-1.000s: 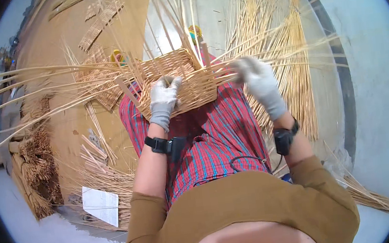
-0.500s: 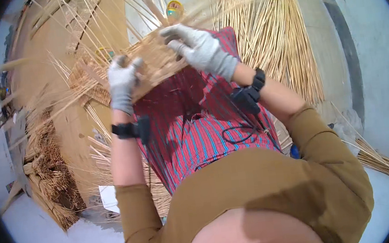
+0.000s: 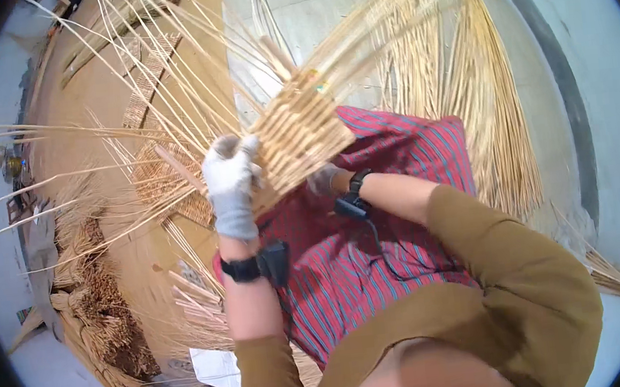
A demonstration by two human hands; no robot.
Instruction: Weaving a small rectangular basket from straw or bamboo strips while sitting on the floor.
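A woven wicker panel (image 3: 300,138) is tilted above my lap, with long loose rods fanning from its far and left sides. My left hand (image 3: 230,173), in a pale glove, is closed on the panel's near left part. My right hand (image 3: 321,182), also gloved, is at the panel's near edge; its fingers are hidden behind the weave. A red-and-blue striped cloth (image 3: 419,153) covers my lap below. Another woven wicker piece (image 3: 161,180) lies on the brown board to the left, partly behind the loose rods.
Spread rods (image 3: 496,110) cover the floor at the far right. Thick bundles of wicker (image 3: 103,313) lie at the left. A narrow woven strip (image 3: 151,82) rests on the brown board (image 3: 84,126). A white sheet (image 3: 216,368) lies near my left forearm.
My right hand has moved from the panel's top side down to behind its near edge. The panel has tilted up, and my left hand has shifted right and nearer to me.
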